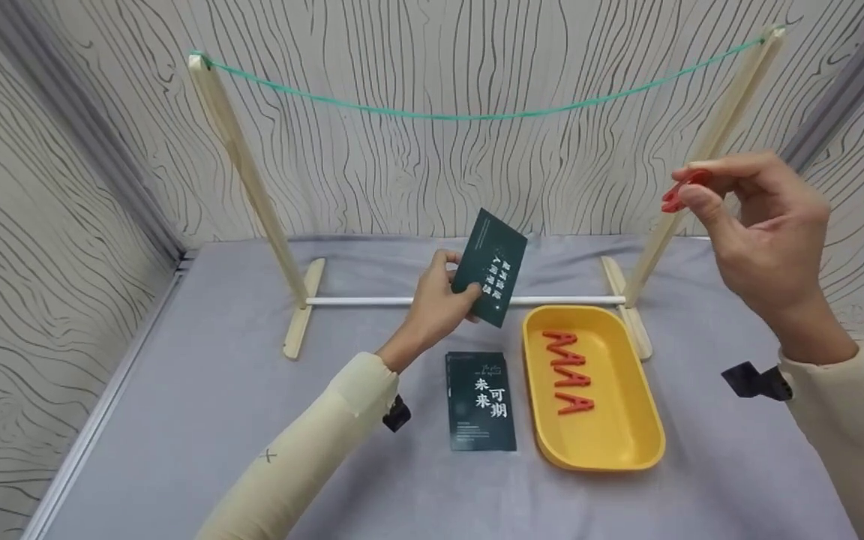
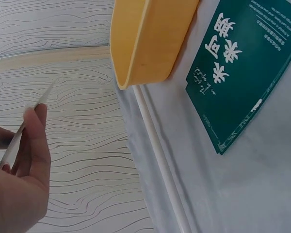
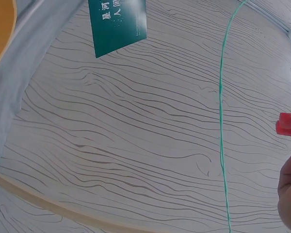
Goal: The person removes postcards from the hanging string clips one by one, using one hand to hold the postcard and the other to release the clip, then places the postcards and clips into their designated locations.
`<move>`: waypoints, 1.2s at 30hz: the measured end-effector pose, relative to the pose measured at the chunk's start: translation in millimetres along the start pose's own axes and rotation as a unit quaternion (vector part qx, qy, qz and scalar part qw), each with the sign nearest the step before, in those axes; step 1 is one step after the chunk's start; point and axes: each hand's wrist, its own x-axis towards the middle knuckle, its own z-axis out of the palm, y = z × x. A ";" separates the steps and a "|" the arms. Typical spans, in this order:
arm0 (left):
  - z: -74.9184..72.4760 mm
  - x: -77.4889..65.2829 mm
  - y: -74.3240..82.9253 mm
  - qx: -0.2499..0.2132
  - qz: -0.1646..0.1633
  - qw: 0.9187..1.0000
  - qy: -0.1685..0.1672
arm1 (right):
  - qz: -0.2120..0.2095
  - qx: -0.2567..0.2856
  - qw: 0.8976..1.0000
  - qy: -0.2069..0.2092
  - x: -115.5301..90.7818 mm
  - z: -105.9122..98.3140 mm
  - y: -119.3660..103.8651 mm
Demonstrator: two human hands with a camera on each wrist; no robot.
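My left hand (image 1: 439, 300) pinches a dark green card (image 1: 490, 266) with white lettering, held tilted above the table near the middle. In the left wrist view that card (image 2: 14, 143) shows nearly edge-on between thumb and fingers. Raised at the right, my right hand (image 1: 769, 225) pinches a red clothespin (image 1: 683, 191) between thumb and index finger. The clothespin (image 3: 288, 124) also shows at the right edge of the right wrist view. A green string (image 1: 462, 117) sags between two wooden posts, above the card and to the left of the clothespin.
A stack of green cards (image 1: 481, 405) lies on the grey cloth. Beside it stands a yellow tray (image 1: 619, 420) with several red clothespins (image 1: 568, 375) in a row. The left post (image 1: 244, 172) and right post (image 1: 709, 157) stand on wooden feet joined by a white rod (image 1: 361, 301).
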 end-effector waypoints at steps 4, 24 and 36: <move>-1.8 -3.2 -5.3 0.009 -0.006 1.000 -0.008 | 0.011 0.004 0.999 -0.030 -8.4 2.6 9.0; 6.0 -26.3 -28.3 0.006 -0.040 0.999 -0.012 | 0.054 -0.051 0.977 -0.200 -63.2 23.0 14.2; 5.8 -55.3 -52.7 -0.021 -0.079 0.997 -0.016 | 0.068 -0.088 0.963 -0.243 -110.1 23.7 31.8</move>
